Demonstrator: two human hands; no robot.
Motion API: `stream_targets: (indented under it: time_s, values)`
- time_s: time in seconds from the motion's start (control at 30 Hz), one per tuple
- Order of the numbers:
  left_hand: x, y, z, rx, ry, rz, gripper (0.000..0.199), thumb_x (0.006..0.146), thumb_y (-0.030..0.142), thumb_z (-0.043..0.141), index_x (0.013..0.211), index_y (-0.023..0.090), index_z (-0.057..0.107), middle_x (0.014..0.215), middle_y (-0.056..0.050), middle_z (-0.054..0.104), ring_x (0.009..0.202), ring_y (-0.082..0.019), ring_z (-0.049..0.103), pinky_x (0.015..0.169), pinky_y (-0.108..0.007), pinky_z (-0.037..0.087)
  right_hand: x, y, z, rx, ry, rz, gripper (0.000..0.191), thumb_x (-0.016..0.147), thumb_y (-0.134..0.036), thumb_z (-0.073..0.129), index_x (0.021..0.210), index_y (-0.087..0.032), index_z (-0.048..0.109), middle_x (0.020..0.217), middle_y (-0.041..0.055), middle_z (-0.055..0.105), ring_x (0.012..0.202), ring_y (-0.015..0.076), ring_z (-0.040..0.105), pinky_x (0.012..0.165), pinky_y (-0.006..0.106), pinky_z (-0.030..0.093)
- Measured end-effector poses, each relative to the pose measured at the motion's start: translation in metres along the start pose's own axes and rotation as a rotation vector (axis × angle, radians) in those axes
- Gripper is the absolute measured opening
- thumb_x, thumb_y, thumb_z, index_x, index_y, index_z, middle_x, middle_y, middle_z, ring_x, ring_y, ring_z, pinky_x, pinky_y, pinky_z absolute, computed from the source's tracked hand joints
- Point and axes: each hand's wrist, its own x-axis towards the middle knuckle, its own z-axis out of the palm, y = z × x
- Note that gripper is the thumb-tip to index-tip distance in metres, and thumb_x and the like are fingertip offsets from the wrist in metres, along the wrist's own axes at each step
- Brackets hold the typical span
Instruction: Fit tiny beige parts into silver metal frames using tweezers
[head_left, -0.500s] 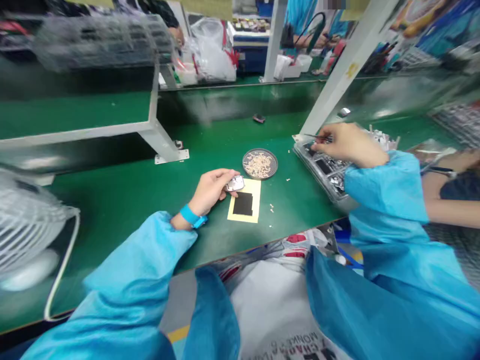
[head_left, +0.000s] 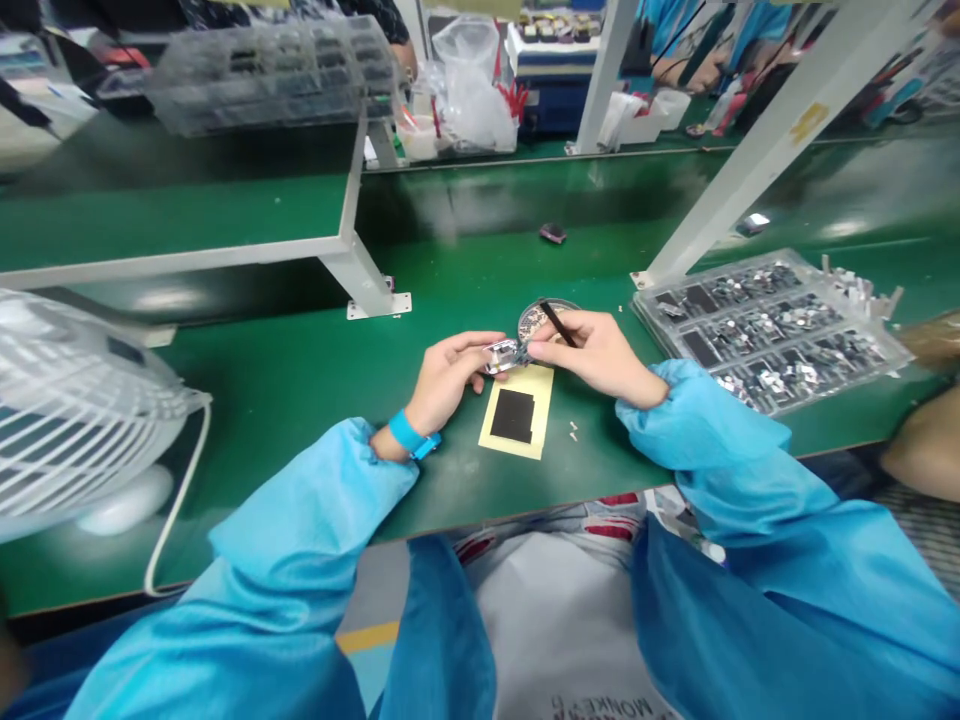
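My left hand [head_left: 446,378], with a blue band at its wrist, grips a small silver rounded case [head_left: 501,356] by its edge, its inside facing up. My right hand [head_left: 592,352] pinches black tweezers [head_left: 557,325], whose upper end slants up and to the left past my fingers. The fingers of that hand meet the right side of the case; what lies between them there is too small to make out. Below the case, a yellow sheet [head_left: 487,432] carries dark rectangular pieces [head_left: 513,416]. Behind my right hand a round dish [head_left: 543,304] of small pale bits is partly hidden.
To the right lies a clear compartment tray [head_left: 780,408] full of small metal parts, beside a slanting white post [head_left: 720,215]. A white fan [head_left: 90,410] and its cord stand at left, near a shelf leg [head_left: 360,280]. Another person's arm [head_left: 926,445] shows at the right edge.
My right hand has moved left from the parts tray to the silver case, bringing the tweezers along. The left hand keeps hold of the case. The view has shifted slightly left.
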Motion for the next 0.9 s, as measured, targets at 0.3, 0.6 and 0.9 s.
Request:
stream_targets:
  time_s: [0.3,0.6,0.9]
  values:
    - [-0.008,0.003,0.001,0.106,-0.006,0.168,0.037,0.083,0.024,0.070,0.119,0.019,0.078,0.109,-0.007,0.079,0.064,-0.011,0.060,0.057,-0.025,0.048,-0.003,0.019,0.010,0.129,-0.118,0.226,0.030,0.077,-0.045,0.085,0.087,-0.017,0.082,0.088,0.0055,0.081,0.079,0.0169,0.072,0.078,0.031,0.055]
    - [-0.009,-0.005,0.003,0.185,-0.055,0.285,0.045,0.084,0.029,0.077,0.128,0.020,0.072,0.127,-0.010,0.074,0.108,-0.024,0.071,0.089,-0.035,0.059,-0.003,0.010,0.010,0.168,-0.086,0.285,0.030,0.077,-0.045,0.085,0.078,-0.016,0.079,0.077,0.0036,0.076,0.066,0.0106,0.063,0.062,0.023,0.047]
    - [-0.008,-0.013,0.001,0.478,0.037,0.403,0.048,0.087,0.032,0.077,0.134,0.026,0.070,0.125,-0.007,0.075,0.069,-0.013,0.061,0.064,-0.030,0.055,-0.004,0.011,0.013,0.147,-0.057,0.291,0.035,0.079,-0.048,0.083,0.075,-0.014,0.075,0.064,0.0003,0.065,0.058,0.0083,0.050,0.054,0.023,0.037]
